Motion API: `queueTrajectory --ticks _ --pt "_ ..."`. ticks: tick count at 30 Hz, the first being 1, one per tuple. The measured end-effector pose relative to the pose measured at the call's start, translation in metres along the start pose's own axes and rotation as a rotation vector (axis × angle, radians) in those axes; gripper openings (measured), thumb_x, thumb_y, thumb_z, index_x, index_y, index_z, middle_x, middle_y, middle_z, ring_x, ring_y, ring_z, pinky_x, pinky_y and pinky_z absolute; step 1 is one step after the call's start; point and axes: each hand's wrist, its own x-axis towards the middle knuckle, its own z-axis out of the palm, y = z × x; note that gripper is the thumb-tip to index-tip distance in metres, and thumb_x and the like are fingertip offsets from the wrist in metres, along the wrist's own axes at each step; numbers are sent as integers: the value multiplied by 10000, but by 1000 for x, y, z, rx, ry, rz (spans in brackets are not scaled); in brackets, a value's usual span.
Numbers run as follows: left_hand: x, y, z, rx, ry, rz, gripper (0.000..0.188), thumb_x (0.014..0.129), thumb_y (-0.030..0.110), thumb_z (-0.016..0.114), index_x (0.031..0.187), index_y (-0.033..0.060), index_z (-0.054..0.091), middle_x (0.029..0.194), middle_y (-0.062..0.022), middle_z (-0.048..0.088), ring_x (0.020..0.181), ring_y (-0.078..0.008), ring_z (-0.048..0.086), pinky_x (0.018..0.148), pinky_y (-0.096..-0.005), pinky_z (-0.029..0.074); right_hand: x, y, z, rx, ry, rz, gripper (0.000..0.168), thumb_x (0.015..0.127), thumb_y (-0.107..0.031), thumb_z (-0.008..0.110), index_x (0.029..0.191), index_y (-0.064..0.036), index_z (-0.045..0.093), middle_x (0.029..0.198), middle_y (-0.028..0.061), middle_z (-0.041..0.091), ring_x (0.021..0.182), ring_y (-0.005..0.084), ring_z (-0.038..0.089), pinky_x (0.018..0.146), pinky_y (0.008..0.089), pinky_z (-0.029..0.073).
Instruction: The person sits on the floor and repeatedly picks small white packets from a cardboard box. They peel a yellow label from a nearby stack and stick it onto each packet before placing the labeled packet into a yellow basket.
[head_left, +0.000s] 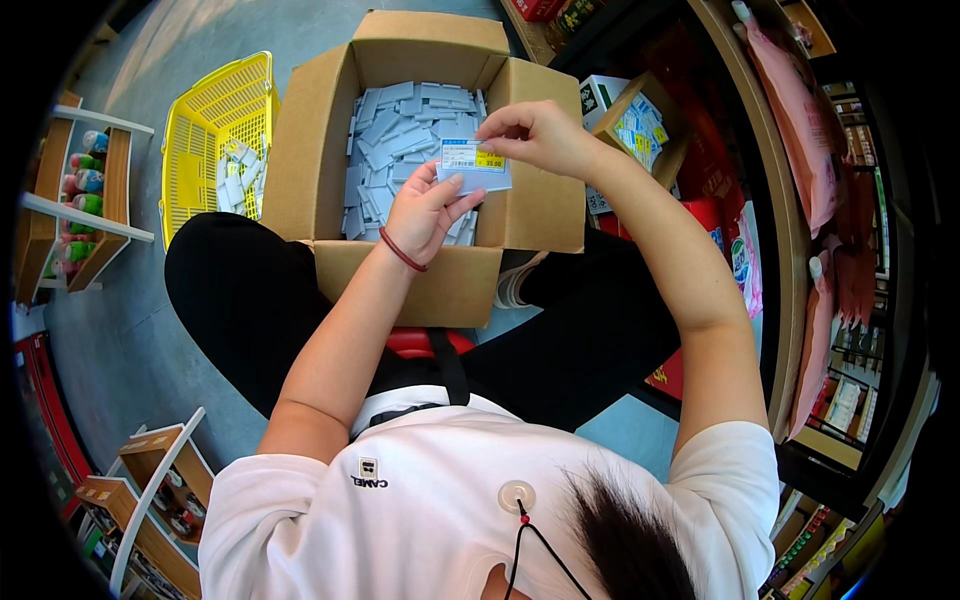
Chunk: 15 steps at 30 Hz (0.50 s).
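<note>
My left hand (433, 210) grips the lower left part of a plastic price tag holder (491, 182), thumb on its front. A printed price label (463, 155) with a blue top and a yellow patch shows at the holder's upper part. My right hand (525, 139) pinches the label's upper right corner between thumb and fingers. Both hands are above an open cardboard box (546, 157), in which many pale plastic holders (394, 135) lie in a loose heap. Whether the label is inside the holder or on its face, I cannot tell.
A yellow plastic basket (187, 161) with some holders and labels stands left of the box. At the right, a small carton (611, 135) contains labelled tags. Shelving with pink packages (787, 127) runs along the right side. Wooden display racks (116, 176) stand at the left.
</note>
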Motion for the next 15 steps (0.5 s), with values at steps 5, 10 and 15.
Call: queueTrajectory --ticks 5,10,15 --pt "1 1 0 5 -9 -2 248 872 2 482 1115 2 438 1092 -131 545 985 -222 575 855 -344 516 0 0 1 10 0 -26 139 775 -96 662 907 -52 672 826 55 652 745 117 595 665 247 481" --pt "0 3 2 15 2 3 229 893 86 499 1104 8 456 1075 -126 554 976 -221 579 829 -348 528 0 -5 1 -46 -17 -69 128 755 -112 679 878 -78 687 803 57 638 715 147 590 644 269 478" --pt "1 5 3 53 23 -6 266 913 230 507 1068 13 495 1046 -117 569 967 -213 580 797 -354 541 0 -5 5 -61 -39 -126 124 754 -121 681 874 -94 691 768 46 603 690 153 574 618 279 467"
